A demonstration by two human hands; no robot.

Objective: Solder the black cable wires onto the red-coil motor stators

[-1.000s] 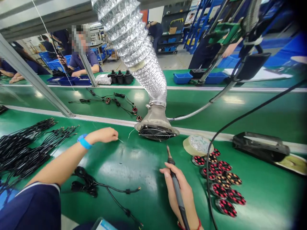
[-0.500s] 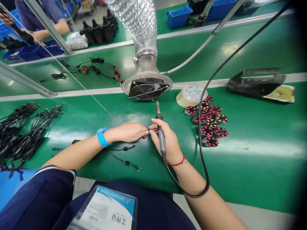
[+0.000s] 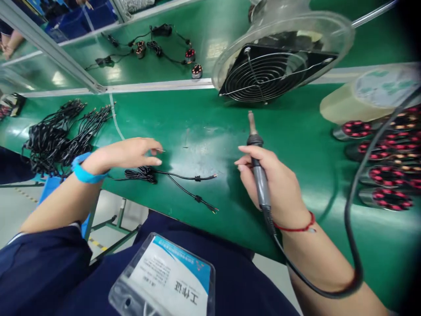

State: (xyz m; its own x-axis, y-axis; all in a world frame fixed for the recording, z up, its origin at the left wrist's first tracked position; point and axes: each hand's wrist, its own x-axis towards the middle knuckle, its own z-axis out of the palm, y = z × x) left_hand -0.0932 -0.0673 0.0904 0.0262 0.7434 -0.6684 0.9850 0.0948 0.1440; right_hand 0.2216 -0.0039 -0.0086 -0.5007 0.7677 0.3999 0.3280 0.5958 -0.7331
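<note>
My right hand (image 3: 274, 188) is wrapped round a grey-handled soldering iron (image 3: 261, 182), its tip pointing away from me, just in front of the fan. My left hand (image 3: 134, 152) hovers over the bench with fingers curled. A pale strand of solder wire (image 3: 115, 118) runs down behind it, and a fine end shows past the fingertips, so the hand seems to hold it. Below that hand lies a coiled black cable (image 3: 141, 174); its two split branches stretch right, with stripped ends bare on the green bench (image 3: 210, 237).
A fume hood with a fan grille (image 3: 263, 79) hangs ahead. At right stand a large tape roll (image 3: 368, 94) and several red-and-copper wound motor stators (image 3: 384, 175). Black cables (image 3: 59, 136) are heaped at left. More stators with cables (image 3: 140, 49) lie behind the rail.
My hands were close together and have moved apart, the left one going left. The soldering iron stays in my right hand. The view has turned and come nearer the bench.
</note>
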